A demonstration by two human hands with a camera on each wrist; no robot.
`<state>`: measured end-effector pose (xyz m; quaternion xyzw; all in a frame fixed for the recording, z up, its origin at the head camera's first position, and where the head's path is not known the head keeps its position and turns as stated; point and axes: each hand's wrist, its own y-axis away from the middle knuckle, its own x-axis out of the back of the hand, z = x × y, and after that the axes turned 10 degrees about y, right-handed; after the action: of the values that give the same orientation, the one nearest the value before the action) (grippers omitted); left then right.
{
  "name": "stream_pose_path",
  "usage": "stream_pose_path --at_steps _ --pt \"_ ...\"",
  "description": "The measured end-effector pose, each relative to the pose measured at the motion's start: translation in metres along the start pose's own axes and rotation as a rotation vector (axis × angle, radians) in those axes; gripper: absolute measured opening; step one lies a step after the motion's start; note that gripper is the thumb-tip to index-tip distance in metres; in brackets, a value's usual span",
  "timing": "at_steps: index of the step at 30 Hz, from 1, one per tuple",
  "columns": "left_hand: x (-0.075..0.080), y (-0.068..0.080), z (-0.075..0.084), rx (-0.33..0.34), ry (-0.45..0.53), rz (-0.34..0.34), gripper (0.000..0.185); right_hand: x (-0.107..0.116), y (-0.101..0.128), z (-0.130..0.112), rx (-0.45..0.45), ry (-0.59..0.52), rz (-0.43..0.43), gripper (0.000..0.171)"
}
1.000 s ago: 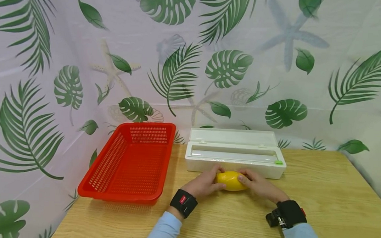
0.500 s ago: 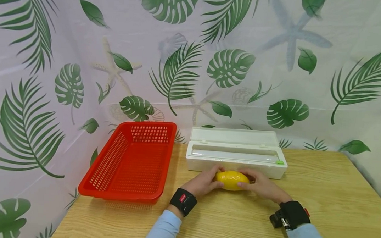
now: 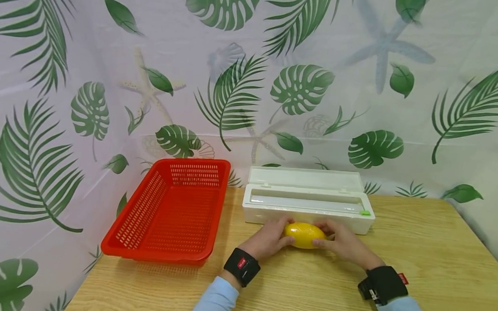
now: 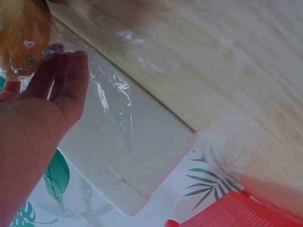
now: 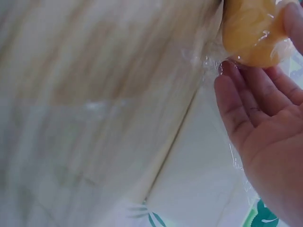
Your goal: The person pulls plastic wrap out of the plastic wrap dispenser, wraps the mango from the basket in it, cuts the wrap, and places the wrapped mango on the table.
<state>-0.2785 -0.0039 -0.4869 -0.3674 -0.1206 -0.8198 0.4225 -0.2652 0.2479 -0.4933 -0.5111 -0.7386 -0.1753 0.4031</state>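
Lemon sits mid-surface, just before the white wrap dispenser, gripped at its ends by the left hand and right hand. Clear film clings round it; I'd keep both grips even and the film taut so it lies smooth.

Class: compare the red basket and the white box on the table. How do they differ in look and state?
The red basket has perforated mesh walls; the white box has solid walls. The basket has no lid; the box has a lid, hinged open at the back. The basket lies apart from the hands; the box sits just behind them. Both are rectangular and rest on the wooden table.
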Motion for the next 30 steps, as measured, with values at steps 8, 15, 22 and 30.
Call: stream_pose_path --at_steps 8,15,22,30 --pt "-0.003 0.008 0.008 0.013 -0.194 0.110 0.042 -0.004 0.004 -0.006 0.018 0.139 0.078 0.041" --pt "-0.004 0.010 0.007 -0.058 -0.251 0.122 0.048 -0.007 0.006 -0.011 -0.002 0.158 0.112 0.043" --pt "-0.001 0.007 0.002 -0.122 -0.239 0.118 0.048 -0.007 0.006 -0.016 0.074 0.202 0.152 0.032" --pt "0.000 0.008 0.000 -0.139 -0.172 0.136 0.046 -0.010 0.007 -0.020 -0.006 0.193 0.115 0.051"
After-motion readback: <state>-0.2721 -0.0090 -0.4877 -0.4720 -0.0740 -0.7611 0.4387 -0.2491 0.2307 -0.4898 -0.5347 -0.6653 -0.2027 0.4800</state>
